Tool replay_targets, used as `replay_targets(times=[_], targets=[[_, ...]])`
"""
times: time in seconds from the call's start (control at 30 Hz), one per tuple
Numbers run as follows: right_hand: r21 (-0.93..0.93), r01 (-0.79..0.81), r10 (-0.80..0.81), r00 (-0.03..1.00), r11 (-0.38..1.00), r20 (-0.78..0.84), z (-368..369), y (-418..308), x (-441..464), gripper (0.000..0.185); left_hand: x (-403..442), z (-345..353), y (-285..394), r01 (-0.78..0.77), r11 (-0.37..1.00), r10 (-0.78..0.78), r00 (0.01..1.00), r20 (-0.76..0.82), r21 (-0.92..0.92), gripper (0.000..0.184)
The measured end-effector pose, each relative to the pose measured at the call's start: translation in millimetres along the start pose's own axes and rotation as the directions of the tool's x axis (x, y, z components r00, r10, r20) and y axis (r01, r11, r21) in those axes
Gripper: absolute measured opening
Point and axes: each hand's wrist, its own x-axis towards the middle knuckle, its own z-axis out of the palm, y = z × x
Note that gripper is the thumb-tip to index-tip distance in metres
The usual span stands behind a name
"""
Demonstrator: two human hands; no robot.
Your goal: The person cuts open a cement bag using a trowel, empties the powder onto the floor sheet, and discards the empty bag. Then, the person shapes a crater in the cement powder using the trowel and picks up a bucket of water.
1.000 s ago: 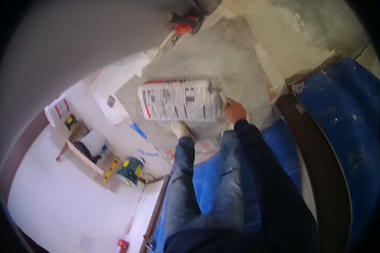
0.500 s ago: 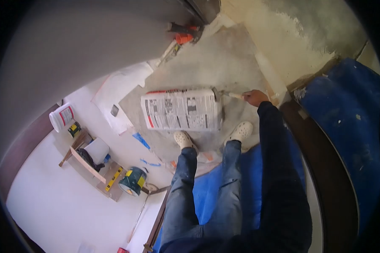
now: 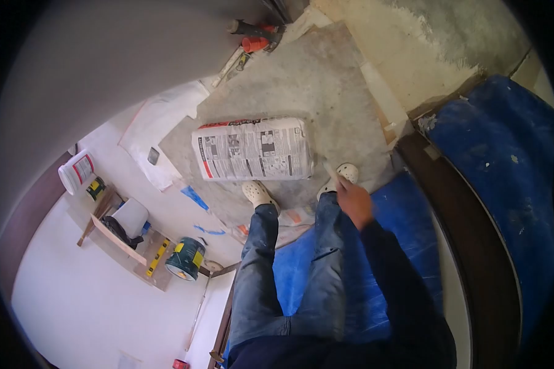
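My right hand (image 3: pixel 354 203) is wrapped round the pale handle of a slim hand tool (image 3: pixel 330 170). The tool's far end is blurred, so I cannot tell its exact kind. It points up and left, in front of my right cream clog (image 3: pixel 348 171) and just off the right end of a large printed bag (image 3: pixel 252 150). The bag, white with red and black print, lies on its side on the grey floor (image 3: pixel 326 80), full and apparently closed. My left clog (image 3: pixel 258 193) stands just below the bag. My left hand is out of view.
Blue sheeting (image 3: pixel 498 166) covers floor on the right, past a dark curved ledge (image 3: pixel 468 221). At left are a green bucket (image 3: pixel 186 258), a yellow level (image 3: pixel 157 257) and a white tub (image 3: pixel 76 171). Orange-and-black items (image 3: pixel 255 43) lie by the wall.
My right hand has drawn the tool back from the bag's upper right corner, down toward my right foot. The view has shifted slightly; the bag stays on the floor.
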Motion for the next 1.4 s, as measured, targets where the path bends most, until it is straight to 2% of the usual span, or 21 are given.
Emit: replay_targets(times=[0.07, 0.13, 0.17, 0.27, 0.4, 0.47, 0.57, 0.63, 0.7, 0.77, 0.83, 0.9, 0.97, 1.03, 1.1, 1.13, 1.2, 1.3, 1.33, 1.37, 1.4], targets=[[-0.070, 0.030, -0.027, 0.999, 0.997, 0.034, 30.7, 11.9, 11.3, 0.033, 0.5, 0.5, -1.8, -0.002, 1.000, 0.002, 1.000, 0.016, -0.018, 0.058], [-0.185, -0.056, 0.065, 0.997, 0.981, 0.046, 26.0, 21.3, -3.8, 0.033, -2.9, 1.8, 4.7, 0.019, 0.999, -0.018, 0.999, 0.040, -0.036, 0.058], [-0.189, -0.037, 0.042, 0.999, 0.981, 0.023, 21.9, 18.9, 9.8, 0.033, -5.7, -2.8, 6.0, 0.006, 0.999, -0.005, 0.999, 0.033, -0.034, 0.058], [-0.052, -0.022, 0.021, 1.000, 0.998, -0.012, 19.4, 3.2, -0.6, 0.034, -3.4, -3.8, 6.3, -0.039, 0.999, 0.040, 0.999, 0.022, -0.038, 0.058], [-0.078, 0.037, -0.037, 0.999, 0.996, 0.005, -54.2, -26.2, -41.3, 0.034, -5.9, -7.9, 14.8, -0.067, 0.998, 0.067, 0.998, 0.020, 0.011, 0.058], [0.005, 0.046, -0.046, 0.997, 0.999, 0.061, -77.2, -31.9, -58.1, 0.036, -4.8, -9.6, 23.0, -0.115, 0.993, 0.115, 0.993, 0.004, 0.022, 0.057], [-0.110, 0.075, -0.071, 0.997, 0.991, 0.040, -41.2, -19.7, -28.5, 0.036, -6.3, -5.1, 16.8, -0.162, 0.985, 0.165, 0.985, -0.040, 0.067, 0.056], [-0.253, 0.129, -0.123, 0.992, 0.959, 0.040, 54.7, 23.9, 55.9, 0.037, -8.7, 0.2, 7.9, -0.130, 0.989, 0.132, 0.991, -0.021, 0.064, 0.057], [-0.202, 0.005, 0.016, 0.995, 0.979, 0.102, 58.5, 4.7, 87.7, 0.039, 0.9, -2.7, 14.7, -0.102, 0.993, 0.105, 0.993, -0.059, 0.061, 0.058], [-0.206, -0.001, 0.027, 0.992, 0.979, 0.123, 70.3, 20.1, 76.2, 0.039, -0.1, -2.1, 16.4, -0.107, 0.994, 0.107, 0.994, 0.005, 0.005, 0.059], [-0.195, 0.000, 0.012, 0.998, 0.981, 0.058, 55.5, 36.7, 101.7, 0.040, -6.8, -5.9, 15.0, -0.049, 0.999, 0.049, 0.999, 0.020, -0.002, 0.060], [-0.230, 0.011, 0.027, 0.986, 0.973, 0.163, 43.0, 63.2, 100.4, 0.042, -1.2, -8.5, 18.7, -0.040, 0.999, 0.040, 0.999, 0.028, -0.021, 0.060], [-0.243, 0.206, -0.158, 0.966, 0.948, 0.202, 5.3, 79.8, 137.7, 0.042, -3.8, -15.0, 22.2, 0.032, 0.999, -0.033, 0.994, 0.106, 0.010, 0.061], [-0.312, 0.299, -0.221, 0.939, 0.902, 0.262, -19.5, 72.4, 173.0, 0.041, -3.1, -11.3, 21.6, 0.004, 1.000, -0.005, 0.997, 0.081, 0.006, 0.061], [-0.296, 0.294, -0.215, 0.938, 0.909, 0.270, -23.7, 64.9, 183.2, 0.040, -6.7, -10.6, 18.9, -0.012, 1.000, 0.012, 0.998, 0.063, 0.004, 0.061], [-0.276, 0.283, -0.204, 0.937, 0.919, 0.282, -22.6, 57.4, 171.2, 0.038, -4.8, -8.1, 18.3, -0.012, 1.000, 0.011, 0.999, 0.049, 0.006, 0.061], [-0.249, 0.177, -0.130, 0.972, 0.952, 0.196, -16.0, 38.9, 116.5, 0.038, -10.3, -3.5, 11.7, 0.016, 1.000, -0.017, 0.999, 0.030, 0.015, 0.060], [-0.133, 0.112, -0.118, 0.992, 0.985, -0.038, -3.6, 42.4, 17.6, 0.033, -9.7, -4.1, 15.0, 0.068, 0.997, -0.067, 0.998, 0.016, -0.027, 0.060], [-0.125, 0.052, -0.052, 0.999, 0.991, 0.006, -13.7, 38.3, -12.2, 0.033, -9.7, -2.6, 11.2, 0.044, 0.998, -0.044, 0.999, 0.015, -0.034, 0.060], [-0.061, 0.040, -0.042, 0.998, 0.997, -0.037, -20.8, 37.9, -41.8, 0.035, -8.9, -1.5, 7.9, 0.021, 0.999, -0.021, 1.000, 0.008, -0.040, 0.060], [-0.054, 0.013, -0.014, 1.000, 0.998, -0.009, -30.6, 33.5, -64.0, 0.038, -5.1, -2.8, 11.1, 0.026, 0.999, -0.025, 1.000, 0.007, -0.040, 0.060]])
